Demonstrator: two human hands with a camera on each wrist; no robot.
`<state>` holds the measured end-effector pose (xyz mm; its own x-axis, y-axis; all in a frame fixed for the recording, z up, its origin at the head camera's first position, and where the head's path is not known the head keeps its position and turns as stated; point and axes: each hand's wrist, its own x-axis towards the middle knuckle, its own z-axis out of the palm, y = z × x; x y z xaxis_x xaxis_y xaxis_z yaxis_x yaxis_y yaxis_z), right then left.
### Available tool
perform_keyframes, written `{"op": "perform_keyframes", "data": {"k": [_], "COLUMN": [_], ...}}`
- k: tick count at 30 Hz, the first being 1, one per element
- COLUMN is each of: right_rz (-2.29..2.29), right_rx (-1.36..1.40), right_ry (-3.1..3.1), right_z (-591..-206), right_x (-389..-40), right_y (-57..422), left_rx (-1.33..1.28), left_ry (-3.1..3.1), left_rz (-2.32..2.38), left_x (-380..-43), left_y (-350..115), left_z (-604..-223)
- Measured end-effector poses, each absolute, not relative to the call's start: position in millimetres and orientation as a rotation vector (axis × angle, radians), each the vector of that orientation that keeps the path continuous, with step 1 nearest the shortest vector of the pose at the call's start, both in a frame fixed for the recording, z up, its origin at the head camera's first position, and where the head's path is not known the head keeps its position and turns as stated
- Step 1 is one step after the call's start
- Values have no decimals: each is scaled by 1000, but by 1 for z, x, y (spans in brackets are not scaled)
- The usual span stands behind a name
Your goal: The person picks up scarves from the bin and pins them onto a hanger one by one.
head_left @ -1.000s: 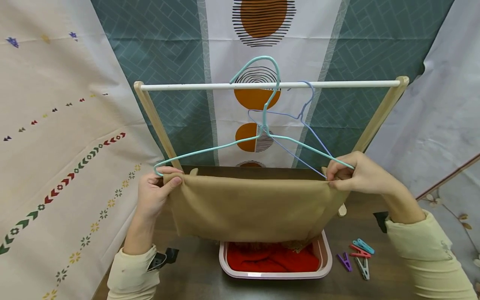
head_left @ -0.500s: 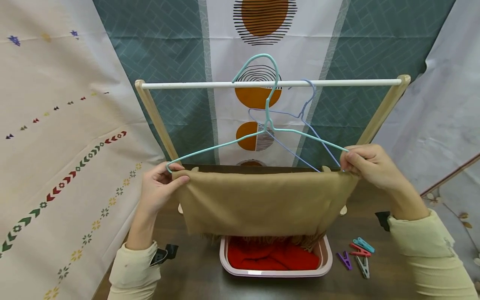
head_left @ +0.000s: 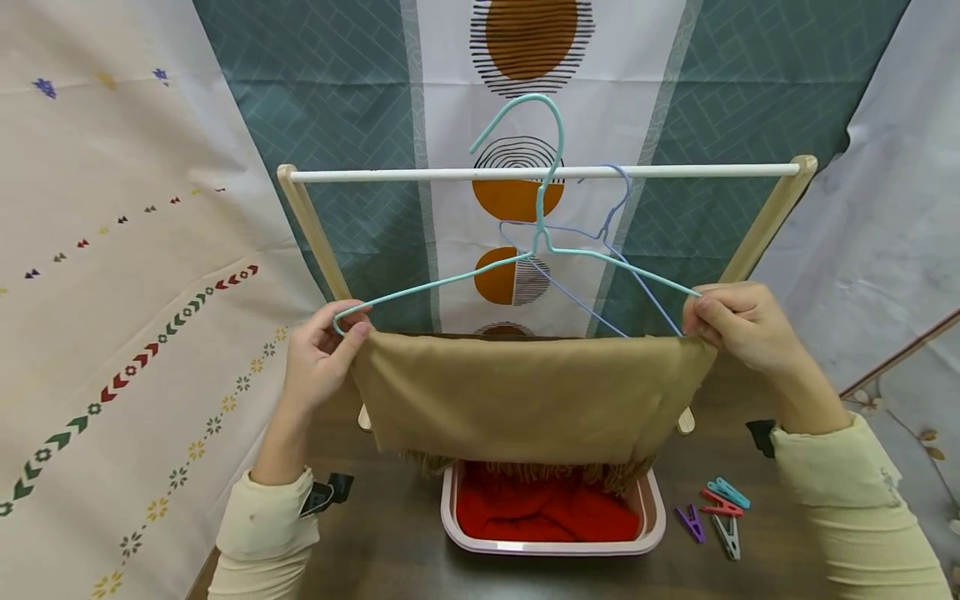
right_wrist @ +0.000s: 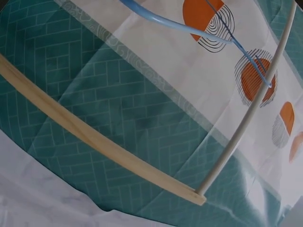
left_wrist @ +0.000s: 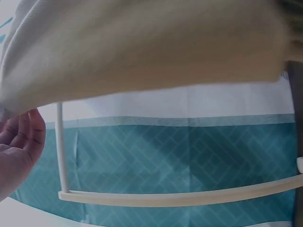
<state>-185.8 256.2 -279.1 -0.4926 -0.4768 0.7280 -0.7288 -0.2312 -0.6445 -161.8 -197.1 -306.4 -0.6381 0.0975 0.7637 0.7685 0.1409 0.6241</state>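
Note:
A tan scarf (head_left: 532, 400) with a fringed lower edge is draped over the bottom of a mint-green hanger (head_left: 442, 283). My left hand (head_left: 311, 354) pinches the hanger's left corner together with the cloth's edge. At the opposite corner, my right hand (head_left: 742, 325) grips hanger and scarf between thumb and curled fingers. The hanger's hook rises above the white rod (head_left: 360, 176) in the head view. In the left wrist view the scarf (left_wrist: 142, 52) fills the top, with my fingers at the left edge. My right hand is outside the right wrist view.
A thin blue hanger (head_left: 618, 200) hangs on the rod, held by wooden posts (head_left: 768, 221). Below the scarf, a pink basin (head_left: 555, 547) contains red cloth (head_left: 547, 508). Several clothespins (head_left: 723, 504) lie on the dark table to its right. Patterned fabric surrounds the area.
Both hands and the hanger have risen slightly. My right hand has moved outward to the hanger's right corner. More of the fringe and the red cloth now shows.

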Motion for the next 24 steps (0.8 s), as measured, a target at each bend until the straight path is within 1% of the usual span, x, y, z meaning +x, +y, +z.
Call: {"op": "perform_keyframes", "data": {"k": [6,11,19,24], "right_rz": [1772,1817,1868,1761], "right_rx": [1450,1425,1419,1254], "right_ry": [-1849,-1854,-1912,-2115], "right_z": [-286,-296,-303,-301], "right_x": [-185,-184,-184,-178], "right_y": [260,263,263,264], "left_rx": [-944,-934,-925,-920], "left_ry": [-1958,-2131,-2111,-1954], "left_rz": [-1378,-1344,-1594,-1785], "left_x": [-165,-165,-171,-171], "left_y": [-195,-188,-182,-178], "left_z": [-288,-274,-275,-278]}}
